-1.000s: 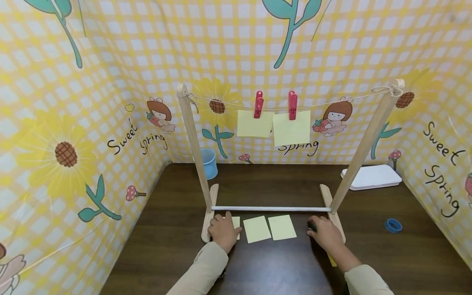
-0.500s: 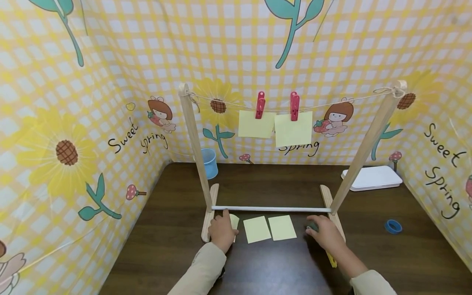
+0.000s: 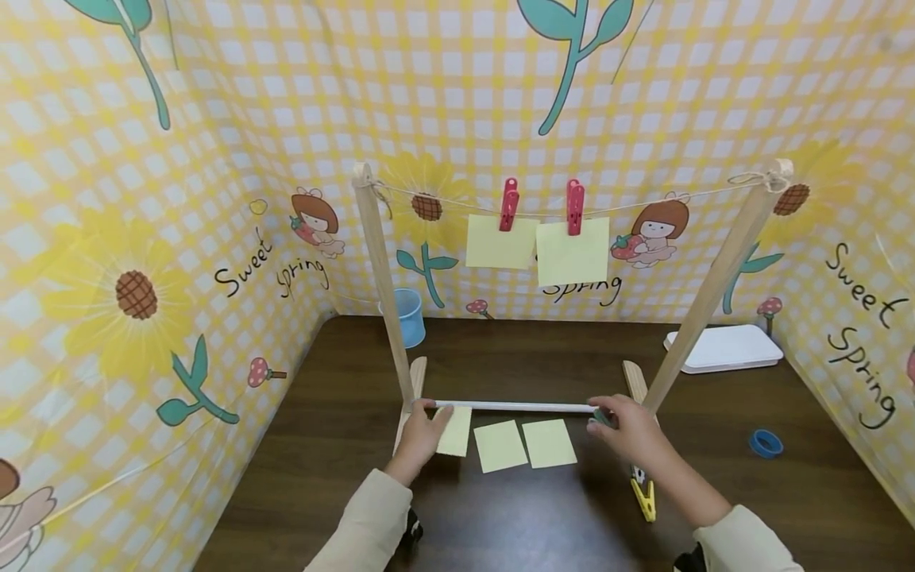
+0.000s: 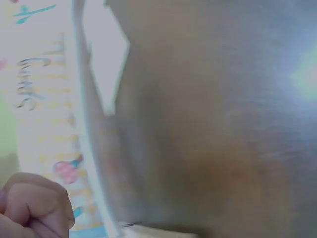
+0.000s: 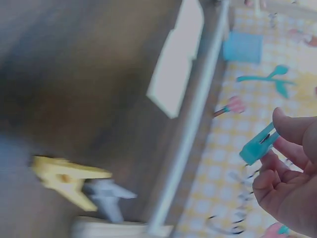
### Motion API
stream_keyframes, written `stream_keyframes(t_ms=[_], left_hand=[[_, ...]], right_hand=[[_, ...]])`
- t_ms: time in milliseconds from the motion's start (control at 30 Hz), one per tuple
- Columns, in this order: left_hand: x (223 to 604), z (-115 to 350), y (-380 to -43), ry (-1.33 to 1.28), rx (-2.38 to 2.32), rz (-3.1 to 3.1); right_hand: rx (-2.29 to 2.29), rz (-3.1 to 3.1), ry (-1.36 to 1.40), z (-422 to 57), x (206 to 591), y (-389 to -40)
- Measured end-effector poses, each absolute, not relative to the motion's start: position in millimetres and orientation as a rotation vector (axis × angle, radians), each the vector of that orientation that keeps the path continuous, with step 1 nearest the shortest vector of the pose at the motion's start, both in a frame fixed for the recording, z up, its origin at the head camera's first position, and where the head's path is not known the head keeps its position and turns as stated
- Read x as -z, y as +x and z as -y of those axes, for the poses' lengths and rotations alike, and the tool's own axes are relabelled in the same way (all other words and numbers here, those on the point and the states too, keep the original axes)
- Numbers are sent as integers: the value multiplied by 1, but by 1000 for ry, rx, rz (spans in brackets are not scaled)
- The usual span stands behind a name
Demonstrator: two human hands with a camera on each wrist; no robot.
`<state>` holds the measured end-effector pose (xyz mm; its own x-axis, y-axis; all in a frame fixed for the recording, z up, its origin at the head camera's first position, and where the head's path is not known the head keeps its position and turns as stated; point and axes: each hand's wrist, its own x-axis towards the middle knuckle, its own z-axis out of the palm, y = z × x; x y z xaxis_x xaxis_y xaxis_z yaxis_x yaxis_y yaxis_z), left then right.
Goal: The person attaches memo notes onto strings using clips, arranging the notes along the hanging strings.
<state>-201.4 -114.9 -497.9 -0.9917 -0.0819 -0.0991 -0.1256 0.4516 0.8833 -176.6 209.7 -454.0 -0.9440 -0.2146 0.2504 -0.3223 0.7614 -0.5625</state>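
Note:
My left hand [image 3: 420, 438] pinches a pale yellow sticky note [image 3: 455, 433] between thumb and fingers, close in front of the white crossbar [image 3: 511, 407]. My right hand [image 3: 638, 435] holds a small teal clothespin [image 5: 258, 148] by its handle end, near the crossbar's right part. Two more sticky notes, a left one [image 3: 500, 446] and a right one [image 3: 549, 442], lie side by side on the table between the hands. In the left wrist view, curled fingers [image 4: 37, 206] show at the lower left. Above, red clothespins [image 3: 574, 208] hold two notes [image 3: 572, 253] on a string [image 3: 665, 199].
Wooden posts [image 3: 384, 286] carry the string. A yellow clothespin [image 5: 64, 178] and a grey one [image 5: 110, 197] lie beside the stand's right foot. A blue cup [image 3: 410, 319] stands back left, a white case [image 3: 723, 349] back right. A blue ring [image 3: 766, 443] lies at right.
My left hand has picked up the leftmost note from the table and raised it. My right hand has lifted the teal clothespin up and slightly left, uncovering the yellow clothespin.

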Motion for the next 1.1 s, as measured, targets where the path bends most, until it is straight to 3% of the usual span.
stream_keyframes(t_ms=[133, 400, 667, 1100], left_hand=[[468, 119, -206, -343, -1896, -2264], [402, 128, -207, -263, -2324, -1837], [345, 125, -211, -92, -2477, -1979], [283, 114, -228, 125, -2482, -2572]], right_hand=[[-976, 2777, 545, -199, 427, -180], [-928, 2738, 775, -175, 367, -185], [-990, 2644, 899, -142, 298, -195], [-1107, 2090, 816, -70, 202, -215]])
